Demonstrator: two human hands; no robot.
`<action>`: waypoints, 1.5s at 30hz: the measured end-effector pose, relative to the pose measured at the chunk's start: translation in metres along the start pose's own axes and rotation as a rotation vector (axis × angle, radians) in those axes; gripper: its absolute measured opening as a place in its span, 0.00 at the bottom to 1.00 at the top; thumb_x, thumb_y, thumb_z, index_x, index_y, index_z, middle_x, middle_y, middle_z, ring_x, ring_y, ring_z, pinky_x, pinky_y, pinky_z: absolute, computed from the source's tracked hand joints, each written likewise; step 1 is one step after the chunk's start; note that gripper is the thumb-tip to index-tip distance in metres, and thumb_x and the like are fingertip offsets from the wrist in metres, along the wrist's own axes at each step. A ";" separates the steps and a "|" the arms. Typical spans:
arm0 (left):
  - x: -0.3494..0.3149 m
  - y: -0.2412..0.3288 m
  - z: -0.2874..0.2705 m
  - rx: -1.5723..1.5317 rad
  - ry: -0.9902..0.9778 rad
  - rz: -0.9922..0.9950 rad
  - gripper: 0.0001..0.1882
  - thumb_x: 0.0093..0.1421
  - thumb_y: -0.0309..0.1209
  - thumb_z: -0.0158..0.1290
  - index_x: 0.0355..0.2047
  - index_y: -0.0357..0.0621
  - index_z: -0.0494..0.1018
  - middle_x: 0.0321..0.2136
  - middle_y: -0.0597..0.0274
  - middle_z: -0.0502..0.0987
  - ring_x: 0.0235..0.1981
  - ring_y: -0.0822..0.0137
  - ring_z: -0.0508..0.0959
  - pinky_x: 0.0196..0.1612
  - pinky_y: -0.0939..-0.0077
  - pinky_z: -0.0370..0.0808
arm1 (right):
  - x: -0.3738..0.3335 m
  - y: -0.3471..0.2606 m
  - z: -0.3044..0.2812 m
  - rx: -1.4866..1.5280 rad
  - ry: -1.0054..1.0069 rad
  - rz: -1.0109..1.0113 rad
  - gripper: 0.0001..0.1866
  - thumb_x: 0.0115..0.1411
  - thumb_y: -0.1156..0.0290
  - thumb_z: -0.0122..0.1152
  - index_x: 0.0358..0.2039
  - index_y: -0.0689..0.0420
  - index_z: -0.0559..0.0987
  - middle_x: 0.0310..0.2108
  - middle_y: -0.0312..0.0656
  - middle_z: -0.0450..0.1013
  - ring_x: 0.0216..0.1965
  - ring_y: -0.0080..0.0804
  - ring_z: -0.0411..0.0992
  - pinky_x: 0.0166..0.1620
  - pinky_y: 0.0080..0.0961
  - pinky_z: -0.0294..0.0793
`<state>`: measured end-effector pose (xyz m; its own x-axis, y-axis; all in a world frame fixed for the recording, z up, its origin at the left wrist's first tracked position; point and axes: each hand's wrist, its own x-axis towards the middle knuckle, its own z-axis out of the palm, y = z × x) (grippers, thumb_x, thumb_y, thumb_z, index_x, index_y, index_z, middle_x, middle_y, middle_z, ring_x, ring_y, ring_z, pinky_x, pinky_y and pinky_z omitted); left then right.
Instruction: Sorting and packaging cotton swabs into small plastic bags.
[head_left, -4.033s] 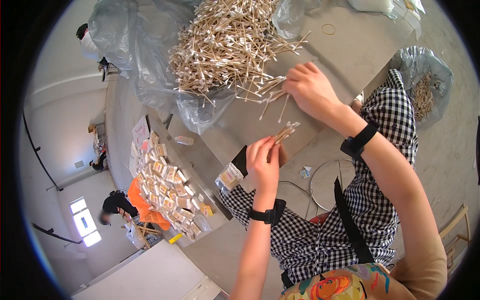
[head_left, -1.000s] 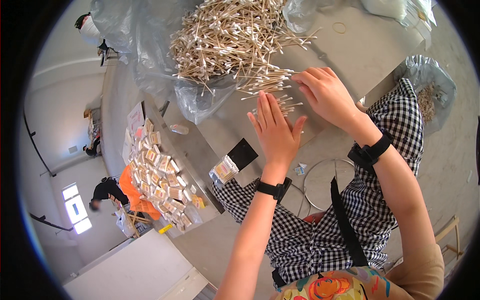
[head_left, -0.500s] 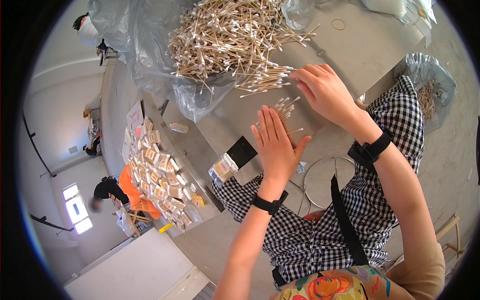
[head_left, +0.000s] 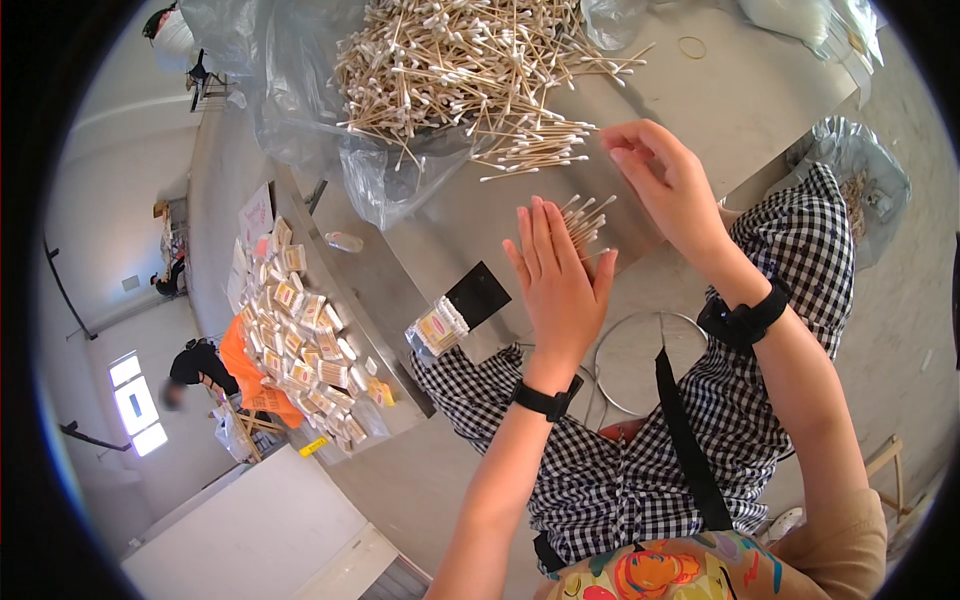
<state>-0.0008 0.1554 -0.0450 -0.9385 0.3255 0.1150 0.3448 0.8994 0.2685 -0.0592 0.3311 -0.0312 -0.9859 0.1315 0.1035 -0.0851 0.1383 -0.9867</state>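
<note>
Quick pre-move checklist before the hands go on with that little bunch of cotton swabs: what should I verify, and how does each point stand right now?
1. Small bunch of swabs lies gathered on the table: ok, tips roughly aligned.
2. Left hand placed against the bunch: ok, flat and open, fingers extended beside it.
3. Right hand free: ok, fingers curled above the table, nothing visibly pinched.
4. Big swab pile within reach: ok, just beyond the hands on the plastic sheet.
5. Packets at hand: ok, a stack sits at the table edge.
6. Count of swabs in the bunch: cannot tell.
</note>
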 end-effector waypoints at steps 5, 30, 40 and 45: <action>0.017 -0.005 0.005 -0.011 0.054 -0.004 0.40 0.66 0.46 0.50 0.67 0.29 0.51 0.69 0.39 0.50 0.72 0.42 0.47 0.69 0.36 0.41 | -0.004 0.000 0.001 0.422 0.035 0.177 0.12 0.68 0.71 0.55 0.47 0.65 0.76 0.43 0.39 0.77 0.47 0.23 0.73 0.53 0.22 0.71; 0.025 0.019 -0.010 -1.439 0.585 -0.544 0.37 0.73 0.52 0.29 0.69 0.33 0.45 0.71 0.45 0.49 0.73 0.53 0.46 0.74 0.58 0.40 | -0.025 0.000 0.059 0.656 0.080 0.219 0.23 0.74 0.56 0.44 0.55 0.62 0.72 0.54 0.44 0.72 0.60 0.30 0.66 0.64 0.28 0.61; 0.026 0.022 -0.009 -1.467 0.575 -0.525 0.36 0.73 0.51 0.32 0.69 0.35 0.47 0.70 0.49 0.51 0.72 0.53 0.50 0.72 0.57 0.49 | -0.023 0.001 0.057 0.691 0.064 0.227 0.24 0.73 0.55 0.45 0.56 0.62 0.72 0.55 0.44 0.72 0.61 0.31 0.65 0.66 0.30 0.59; 0.020 0.014 -0.003 -0.616 0.227 -0.259 0.41 0.71 0.52 0.37 0.69 0.30 0.43 0.70 0.40 0.48 0.73 0.47 0.45 0.72 0.50 0.41 | -0.019 -0.002 0.048 0.782 0.142 0.286 0.25 0.73 0.54 0.45 0.56 0.63 0.72 0.54 0.44 0.73 0.61 0.32 0.66 0.65 0.30 0.60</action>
<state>-0.0151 0.1732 -0.0358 -0.9883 -0.0056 0.1525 0.1200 0.5888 0.7993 -0.0470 0.2815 -0.0367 -0.9615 0.1876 -0.2009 0.0386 -0.6314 -0.7745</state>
